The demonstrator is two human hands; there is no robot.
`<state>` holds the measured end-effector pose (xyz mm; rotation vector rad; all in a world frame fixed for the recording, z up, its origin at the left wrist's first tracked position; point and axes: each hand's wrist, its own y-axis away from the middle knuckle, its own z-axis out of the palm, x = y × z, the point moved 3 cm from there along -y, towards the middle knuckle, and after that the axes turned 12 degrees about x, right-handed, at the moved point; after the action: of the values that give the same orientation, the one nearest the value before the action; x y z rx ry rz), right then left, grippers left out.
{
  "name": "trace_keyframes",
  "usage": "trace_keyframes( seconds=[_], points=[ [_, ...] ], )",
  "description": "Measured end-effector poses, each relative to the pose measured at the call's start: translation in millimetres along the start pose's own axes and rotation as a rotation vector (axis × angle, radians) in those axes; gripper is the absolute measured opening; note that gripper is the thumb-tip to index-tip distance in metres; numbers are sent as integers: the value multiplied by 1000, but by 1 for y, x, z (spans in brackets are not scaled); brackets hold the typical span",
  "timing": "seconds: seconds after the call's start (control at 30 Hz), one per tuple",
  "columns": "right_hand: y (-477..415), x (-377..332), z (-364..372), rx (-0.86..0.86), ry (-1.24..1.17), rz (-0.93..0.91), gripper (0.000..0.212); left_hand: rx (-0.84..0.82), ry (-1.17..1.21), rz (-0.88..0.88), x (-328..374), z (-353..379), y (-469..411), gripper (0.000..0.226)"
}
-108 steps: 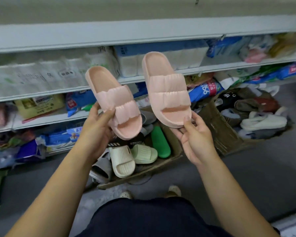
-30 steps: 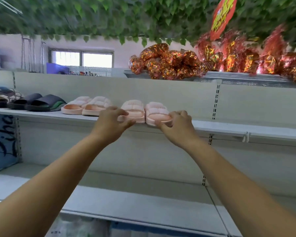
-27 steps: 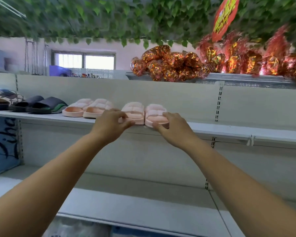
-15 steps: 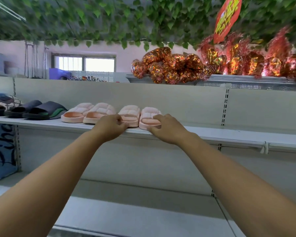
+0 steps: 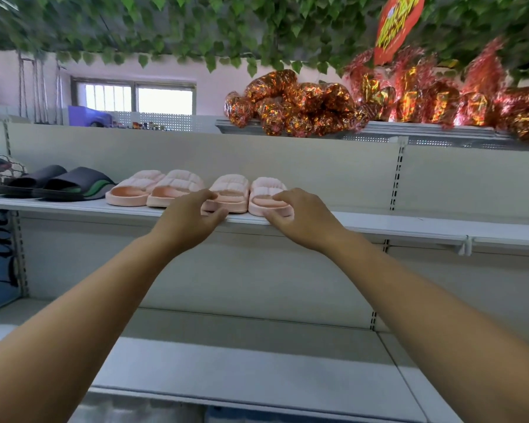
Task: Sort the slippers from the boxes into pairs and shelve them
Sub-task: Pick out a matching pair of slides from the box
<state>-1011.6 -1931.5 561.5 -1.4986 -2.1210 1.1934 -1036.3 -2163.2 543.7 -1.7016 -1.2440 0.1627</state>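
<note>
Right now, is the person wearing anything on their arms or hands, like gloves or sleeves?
No. The left hand and right hand are bare, with no gloves, rings, watch or bracelets. Both forearms are uncovered as far as the picture shows, with no sleeve in view.

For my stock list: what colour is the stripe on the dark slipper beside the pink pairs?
Green, on the dark rubber slipper; the head view shows it.

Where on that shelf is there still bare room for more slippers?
Free: the white metal shelf right of the right hand, toward the price clip. Crowded: leftward, two pink ridged slipper pairs and dark slides sit touching.
</note>
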Motion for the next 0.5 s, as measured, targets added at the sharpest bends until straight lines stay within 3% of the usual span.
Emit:
trace_keyframes(
  seconds=[0.23, 0.5],
  points=[
    [87, -33, -5, 98, 15, -116, 52, 12, -149, 368, 0, -32, 82, 54],
    [227, -36, 56, -156, 47, -20, 61, -192, -133, 263, -46, -27, 221, 62]
  ],
)
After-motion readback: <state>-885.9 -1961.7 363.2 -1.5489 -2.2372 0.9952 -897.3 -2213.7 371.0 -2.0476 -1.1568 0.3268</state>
